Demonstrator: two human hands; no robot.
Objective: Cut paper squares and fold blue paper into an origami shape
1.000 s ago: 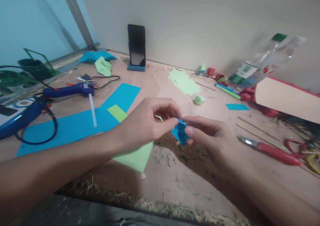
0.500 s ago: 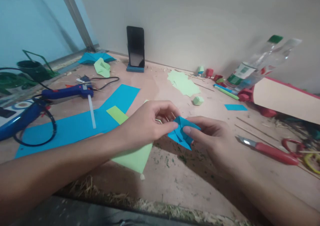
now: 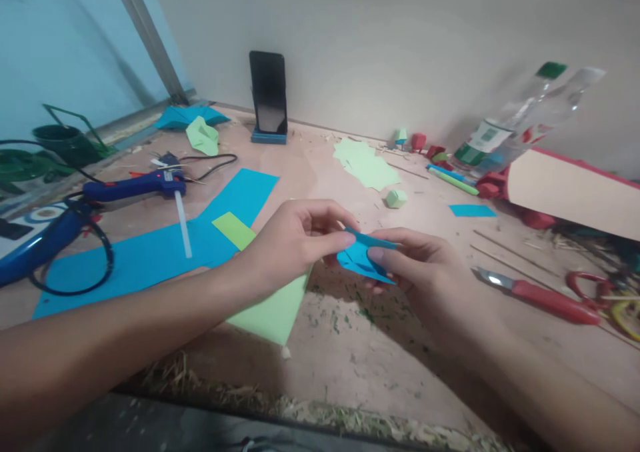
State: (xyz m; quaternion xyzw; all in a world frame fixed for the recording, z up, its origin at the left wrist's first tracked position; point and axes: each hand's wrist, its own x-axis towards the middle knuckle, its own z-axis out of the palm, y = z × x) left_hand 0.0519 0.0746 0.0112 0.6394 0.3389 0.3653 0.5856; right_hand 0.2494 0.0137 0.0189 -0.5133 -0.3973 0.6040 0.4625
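Note:
A small folded piece of blue paper is held between both hands above the table. My left hand pinches its left edge between thumb and fingers. On the right side, my right hand presses its thumb on the paper, with the fingers behind. Creases and darker gaps show on the paper's face; its underside is hidden. Partly beneath my left forearm lie a light green sheet and a yellow-green strip, the strip resting on larger blue paper.
At left sits a blue glue gun with its cable. A phone stands at the back. Beyond my hands are a green paper ball and jagged green paper. A red-handled cutter and bottles are at right.
The folded blue paper has tilted in my hands, so its face looks flatter and its lower corner sits higher. Both hands keep hold of it. The view has shifted slightly.

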